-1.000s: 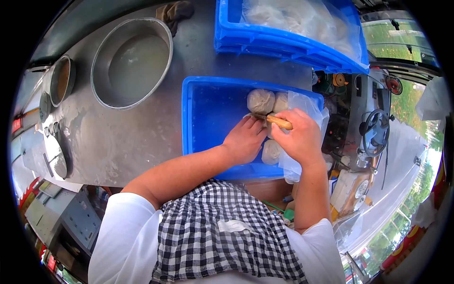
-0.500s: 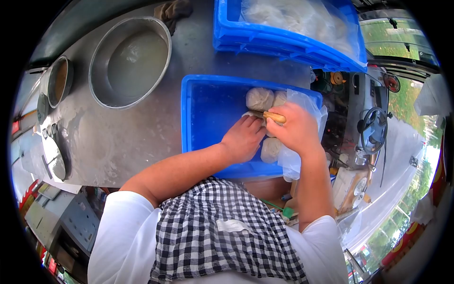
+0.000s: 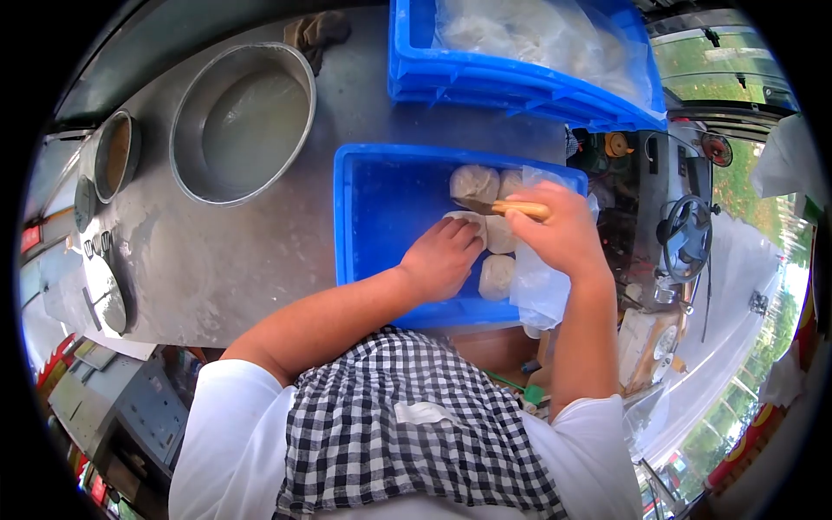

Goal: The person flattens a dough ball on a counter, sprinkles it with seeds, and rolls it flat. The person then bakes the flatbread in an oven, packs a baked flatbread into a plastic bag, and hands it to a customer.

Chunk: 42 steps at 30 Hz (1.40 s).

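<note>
In blue crate [image 3: 381, 208]: 4 dough balls [image 3: 475, 183] (2 hands).

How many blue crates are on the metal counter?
2. One blue crate sits at the counter's near edge, where both hands work over dough pieces; the second blue crate lies behind it at the far edge, holding bagged dough. Its far side is cropped.
</note>
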Each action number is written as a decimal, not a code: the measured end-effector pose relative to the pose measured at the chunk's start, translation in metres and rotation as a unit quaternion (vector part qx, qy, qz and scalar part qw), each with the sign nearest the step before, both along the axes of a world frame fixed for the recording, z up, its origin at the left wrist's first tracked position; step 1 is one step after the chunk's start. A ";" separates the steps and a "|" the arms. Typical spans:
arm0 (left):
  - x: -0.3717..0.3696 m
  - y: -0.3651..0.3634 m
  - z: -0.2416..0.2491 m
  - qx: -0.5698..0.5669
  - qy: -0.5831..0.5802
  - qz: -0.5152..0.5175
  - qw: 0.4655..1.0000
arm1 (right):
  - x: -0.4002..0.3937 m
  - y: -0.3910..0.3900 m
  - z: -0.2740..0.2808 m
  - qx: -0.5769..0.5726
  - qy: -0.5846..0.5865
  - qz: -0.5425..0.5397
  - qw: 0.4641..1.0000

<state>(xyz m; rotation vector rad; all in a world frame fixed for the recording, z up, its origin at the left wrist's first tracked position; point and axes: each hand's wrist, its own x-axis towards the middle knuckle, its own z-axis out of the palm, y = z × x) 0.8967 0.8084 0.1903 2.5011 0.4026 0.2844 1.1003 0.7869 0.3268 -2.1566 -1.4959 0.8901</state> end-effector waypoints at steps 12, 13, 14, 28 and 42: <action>0.012 -0.001 -0.012 0.096 0.024 -0.075 0.992 | -0.006 -0.084 -0.003 0.079 -0.002 -0.205 0.975; 0.011 -0.001 -0.012 0.106 0.022 -0.075 0.991 | -0.007 -0.088 -0.007 0.081 0.000 -0.213 0.974; 0.011 0.000 -0.012 0.109 0.021 -0.077 0.991 | -0.008 -0.090 -0.011 0.083 -0.001 -0.215 0.973; 0.008 0.006 -0.011 0.103 0.012 -0.070 0.992 | -0.009 -0.093 -0.034 0.122 -0.099 -0.163 0.974; -0.003 0.013 -0.005 0.054 -0.017 -0.052 0.997 | -0.023 -0.090 -0.038 0.134 -0.095 -0.154 0.974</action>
